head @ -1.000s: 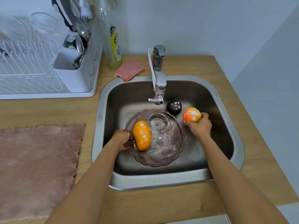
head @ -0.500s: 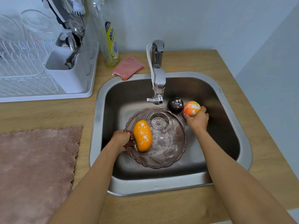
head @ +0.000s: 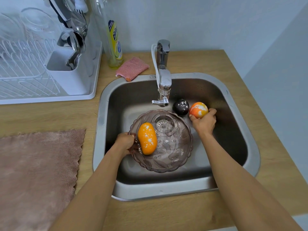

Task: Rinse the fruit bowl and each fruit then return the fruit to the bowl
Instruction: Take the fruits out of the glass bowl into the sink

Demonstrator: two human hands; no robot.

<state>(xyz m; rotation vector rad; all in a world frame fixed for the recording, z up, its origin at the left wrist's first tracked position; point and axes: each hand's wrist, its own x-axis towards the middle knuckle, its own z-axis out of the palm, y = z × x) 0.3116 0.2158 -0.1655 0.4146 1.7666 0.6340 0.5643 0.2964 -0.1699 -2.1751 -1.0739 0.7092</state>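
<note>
In the sink [head: 246, 114], the left hand [head: 125, 143] grips the bowl [head: 168, 157] by its left rim, fingers curled over the edge just beside the mango [head: 147, 138] lying inside. The plum [head: 180, 106] sits behind the bowl. The right hand [head: 204, 123] holds the peach [head: 198, 110], fingers wrapped beneath it.

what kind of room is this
Most likely a home kitchen: a steel sink with a tap set into a wooden counter, a dish rack holding cutlery beside it, and a bottle of dish soap against the wall.
</note>
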